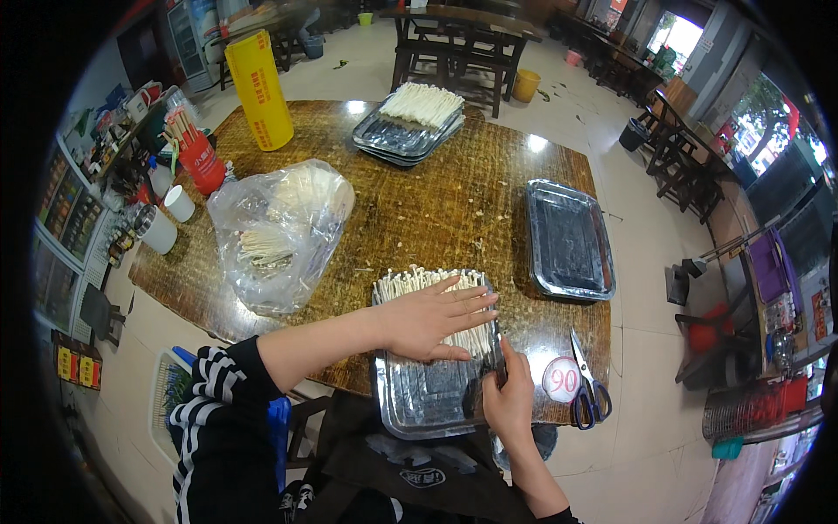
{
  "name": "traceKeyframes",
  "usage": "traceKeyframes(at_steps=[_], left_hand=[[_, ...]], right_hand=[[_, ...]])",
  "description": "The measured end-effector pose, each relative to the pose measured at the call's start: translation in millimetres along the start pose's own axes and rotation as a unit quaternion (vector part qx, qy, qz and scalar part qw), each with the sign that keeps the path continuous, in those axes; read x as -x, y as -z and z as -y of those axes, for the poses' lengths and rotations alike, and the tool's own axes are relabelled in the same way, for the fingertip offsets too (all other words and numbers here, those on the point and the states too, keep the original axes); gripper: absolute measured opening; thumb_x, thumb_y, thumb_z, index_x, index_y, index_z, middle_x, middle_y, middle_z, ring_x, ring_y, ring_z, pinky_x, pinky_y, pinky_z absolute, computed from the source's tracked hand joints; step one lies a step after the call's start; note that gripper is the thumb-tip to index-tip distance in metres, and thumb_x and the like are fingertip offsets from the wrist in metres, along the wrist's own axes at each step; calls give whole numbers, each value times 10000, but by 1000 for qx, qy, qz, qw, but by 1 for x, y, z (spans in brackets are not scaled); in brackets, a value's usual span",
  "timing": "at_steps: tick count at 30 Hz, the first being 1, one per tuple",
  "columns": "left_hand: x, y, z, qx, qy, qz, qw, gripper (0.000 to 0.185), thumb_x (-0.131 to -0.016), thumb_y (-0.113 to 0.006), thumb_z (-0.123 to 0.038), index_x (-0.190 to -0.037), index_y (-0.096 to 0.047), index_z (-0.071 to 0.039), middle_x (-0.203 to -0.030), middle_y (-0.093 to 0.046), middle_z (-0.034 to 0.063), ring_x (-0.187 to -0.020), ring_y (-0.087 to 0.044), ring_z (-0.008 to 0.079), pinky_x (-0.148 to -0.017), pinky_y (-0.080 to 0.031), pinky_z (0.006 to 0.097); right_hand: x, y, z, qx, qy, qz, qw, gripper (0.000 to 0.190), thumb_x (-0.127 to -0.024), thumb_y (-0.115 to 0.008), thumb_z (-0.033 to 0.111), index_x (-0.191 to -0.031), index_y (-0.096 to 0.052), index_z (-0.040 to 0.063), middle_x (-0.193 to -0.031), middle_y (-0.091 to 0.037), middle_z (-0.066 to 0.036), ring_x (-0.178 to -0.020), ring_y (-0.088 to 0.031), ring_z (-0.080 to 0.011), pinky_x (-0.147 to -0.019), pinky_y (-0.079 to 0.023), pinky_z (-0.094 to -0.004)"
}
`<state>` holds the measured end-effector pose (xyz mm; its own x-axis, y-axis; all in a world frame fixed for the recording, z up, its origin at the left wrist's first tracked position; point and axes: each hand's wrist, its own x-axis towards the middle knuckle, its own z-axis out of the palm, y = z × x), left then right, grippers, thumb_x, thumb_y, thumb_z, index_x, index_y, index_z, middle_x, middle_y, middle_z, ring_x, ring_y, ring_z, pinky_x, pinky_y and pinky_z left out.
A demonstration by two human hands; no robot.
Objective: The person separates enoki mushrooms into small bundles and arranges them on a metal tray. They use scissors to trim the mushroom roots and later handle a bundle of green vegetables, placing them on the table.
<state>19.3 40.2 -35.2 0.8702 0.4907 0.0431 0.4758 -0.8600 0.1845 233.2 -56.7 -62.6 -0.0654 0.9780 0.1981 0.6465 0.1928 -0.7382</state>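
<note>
My left hand (pixel 435 319) lies flat, fingers spread, on a row of enoki mushrooms (pixel 399 283) in the far half of a metal tray (pixel 425 399). The tray's near half is bare and reaches past the table's front edge. My right hand (pixel 510 393) grips the tray's right rim, thumb near the top. To the left, a clear plastic bag (pixel 281 236) holds more enoki. Farther back, stacked trays (pixel 399 147) carry a bundle of enoki (pixel 422 105). Another dark, shiny tray (pixel 571 242) rests at the right. Scissors (pixel 589 386) with dark blue handles lie near the front right corner.
On the wooden table (pixel 432 203) stand a yellow cylinder (pixel 260 92), a red container of chopsticks (pixel 200 160), a white cup (pixel 179 203) and a white canister (pixel 156 229). A round numbered disc (pixel 561 380) lies beside the scissors. A light plastic basket (pixel 160 399) is at the lower left.
</note>
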Motion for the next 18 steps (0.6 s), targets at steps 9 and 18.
traceKeyframes(at_steps=[9, 18], left_hand=[[-6, -1, 2, 110, 22, 28, 993, 698, -987, -269, -539, -1512, -171, -91, -1575, -142, 126, -1463, -106, 243, -1193, -41, 449], [56, 42, 2, 118, 124, -78, 982, 784, -935, -464, -529, -1487, -227, -25, -1553, -183, 191, -1454, -136, 317, -1180, -99, 484]], right_hand=[[-3, 0, 5, -19, -28, 2, 999, 479, -795, -542, -23, -1271, -495, -55, -993, -550, -195, -885, -571, -327, -785, -462, -371], [-2, 0, 2, -20, -35, 0, 999, 489, -792, -557, -36, -1278, -509, -44, -953, -552, -161, -843, -562, -270, -766, -458, -340]])
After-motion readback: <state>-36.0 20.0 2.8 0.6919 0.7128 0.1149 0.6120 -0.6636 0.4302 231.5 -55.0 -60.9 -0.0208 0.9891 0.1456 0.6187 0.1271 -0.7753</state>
